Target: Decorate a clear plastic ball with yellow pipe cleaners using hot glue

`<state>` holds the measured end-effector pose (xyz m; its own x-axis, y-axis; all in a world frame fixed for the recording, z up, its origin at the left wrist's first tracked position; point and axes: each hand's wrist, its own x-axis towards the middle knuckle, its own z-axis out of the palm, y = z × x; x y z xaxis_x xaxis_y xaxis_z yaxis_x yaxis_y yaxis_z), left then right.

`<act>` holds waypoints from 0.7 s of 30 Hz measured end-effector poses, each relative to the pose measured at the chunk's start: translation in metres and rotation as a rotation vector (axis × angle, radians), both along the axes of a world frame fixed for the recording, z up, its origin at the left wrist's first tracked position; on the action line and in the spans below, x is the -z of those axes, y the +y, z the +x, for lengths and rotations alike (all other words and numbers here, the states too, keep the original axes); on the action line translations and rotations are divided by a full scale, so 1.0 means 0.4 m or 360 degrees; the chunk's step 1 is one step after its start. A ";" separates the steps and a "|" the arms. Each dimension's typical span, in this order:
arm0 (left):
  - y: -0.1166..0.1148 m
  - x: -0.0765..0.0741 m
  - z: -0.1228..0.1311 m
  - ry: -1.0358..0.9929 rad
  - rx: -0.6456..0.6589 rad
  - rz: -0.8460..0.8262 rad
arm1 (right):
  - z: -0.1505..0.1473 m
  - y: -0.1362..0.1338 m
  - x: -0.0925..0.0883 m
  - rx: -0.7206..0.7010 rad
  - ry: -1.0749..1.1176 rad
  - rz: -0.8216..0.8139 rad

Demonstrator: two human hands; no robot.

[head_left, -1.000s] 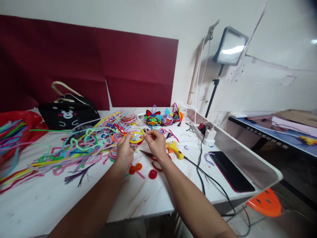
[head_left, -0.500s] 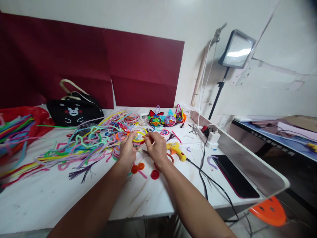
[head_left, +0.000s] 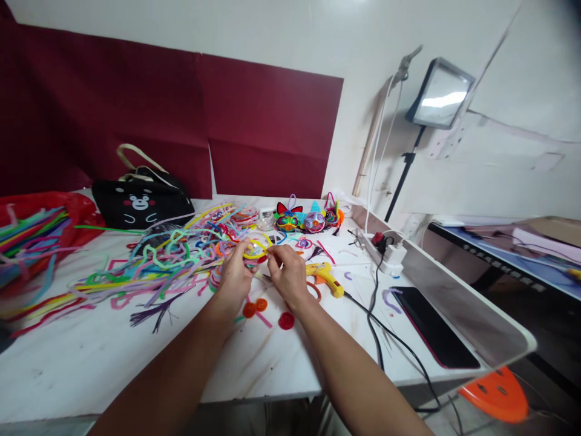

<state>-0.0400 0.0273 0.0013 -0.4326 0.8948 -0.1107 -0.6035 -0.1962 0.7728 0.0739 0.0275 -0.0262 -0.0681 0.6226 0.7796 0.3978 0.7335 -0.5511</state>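
Observation:
A yellow pipe cleaner is bent into a loop between my two hands, above the middle of the table. My left hand is closed round its left side, with a colourful piece partly hidden under the fingers. On the loop's right side, my right hand pinches with thumb and fingers. Below the hands lie orange coils, a red coil and a pink pipe cleaner strip. A yellow glue gun rests just right of my right hand. A dark pointed tip shows beside my right hand.
Loose pipe cleaners pile up on the left, before a black bag. Several finished colourful ornaments stand at the back. To the right are a power strip, black cables, and a phone near a raised table edge.
The whole view has shifted slightly, so things sit a little further right. Both hands keep their hold on the yellow loop with almost no visible movement.

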 end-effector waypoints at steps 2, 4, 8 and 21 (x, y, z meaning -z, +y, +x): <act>-0.001 0.000 0.001 -0.0009 0.0001 0.0017 | 0.001 0.000 0.001 0.0000 -0.0008 -0.0006; -0.001 0.003 0.001 -0.0005 0.0015 0.0011 | 0.002 0.000 0.002 0.0012 -0.0033 -0.0040; 0.001 0.010 -0.002 0.0005 0.0043 0.0013 | 0.001 0.001 0.005 0.0049 -0.0071 -0.0086; -0.002 0.004 -0.006 -0.0115 0.0146 -0.0073 | -0.001 -0.001 0.009 0.0044 -0.0039 -0.0054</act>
<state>-0.0423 0.0266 -0.0003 -0.3383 0.9237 -0.1800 -0.6717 -0.1031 0.7336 0.0735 0.0272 -0.0298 -0.0694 0.6507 0.7562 0.4315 0.7030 -0.5653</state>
